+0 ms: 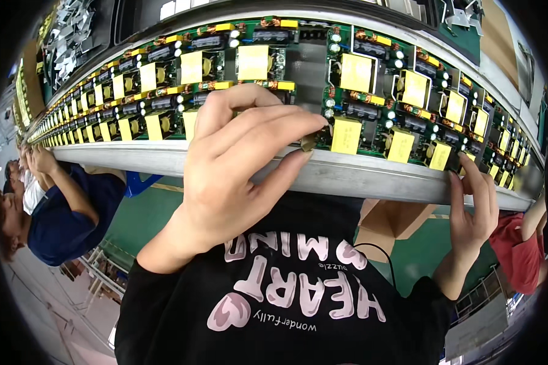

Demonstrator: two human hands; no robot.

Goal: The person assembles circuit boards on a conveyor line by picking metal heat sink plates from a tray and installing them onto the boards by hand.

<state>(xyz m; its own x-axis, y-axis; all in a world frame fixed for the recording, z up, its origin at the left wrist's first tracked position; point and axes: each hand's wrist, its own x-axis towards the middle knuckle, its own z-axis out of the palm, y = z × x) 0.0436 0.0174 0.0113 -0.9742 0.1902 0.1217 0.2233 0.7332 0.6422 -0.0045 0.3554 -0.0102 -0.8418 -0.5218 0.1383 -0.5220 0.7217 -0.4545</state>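
Note:
My left hand (243, 152) reaches over the front rail of the line. Its thumb and index finger pinch a small dark metal piece (309, 143), beside the yellow transformer (346, 135) of a green circuit board. Farther right, my right hand (476, 204) is at the rail's edge, thumb and index finger drawn close together beside the board with another yellow transformer (439, 156). Whatever lies between those fingertips is too small and dark to make out. The boards also carry black cylindrical capacitors (362, 110) and copper coils. My left hand hides part of the boards behind it.
Two long rows of boards run left and right along a metal rail (359, 176). A grey gap (310, 76) splits them. Shiny metal pieces (73, 42) are heaped at the far left. People work at the left (73, 207) and right (520, 249). A cardboard box (402, 219) stands below the rail.

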